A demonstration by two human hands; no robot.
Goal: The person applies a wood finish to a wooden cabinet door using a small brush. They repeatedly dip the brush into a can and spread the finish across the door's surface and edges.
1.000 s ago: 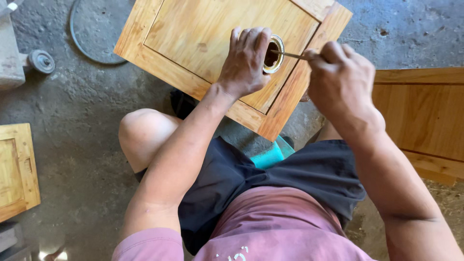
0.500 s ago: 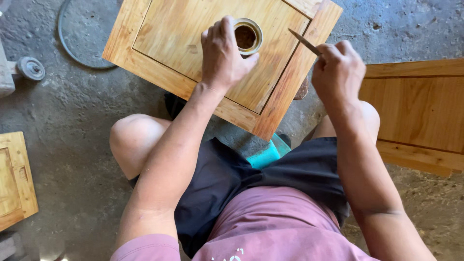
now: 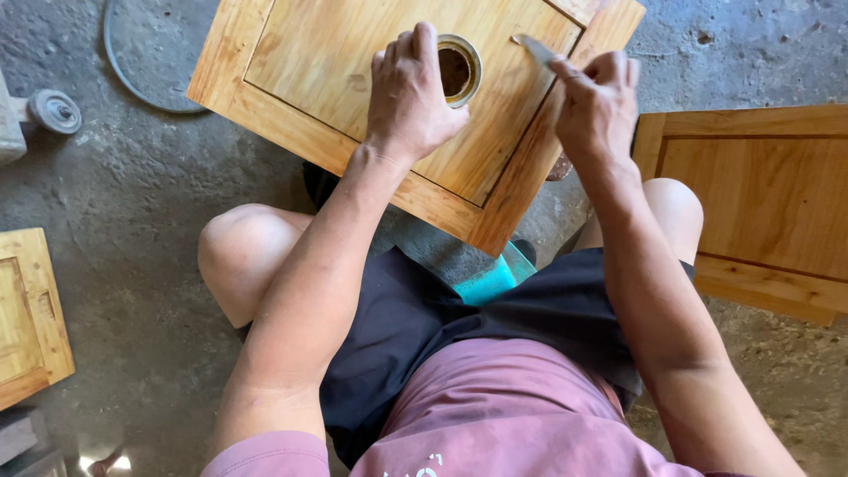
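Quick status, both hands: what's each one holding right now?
Left hand: closed around the small open tin standing on the wooden panel.
Right hand: closed on a thin flat blade, tip over the panel.

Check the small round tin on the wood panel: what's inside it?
The tin, held by the left hand, is open and shows a dark brown fill. Its depth and the tin's near wall are hidden by the fingers.

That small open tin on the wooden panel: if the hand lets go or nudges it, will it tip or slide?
The tin looks squat, so it probably resists tipping. It sits on a smooth panel that seems propped at a slant, so it might slide; the left hand grips it. Open-topped with dark contents, it could spill.
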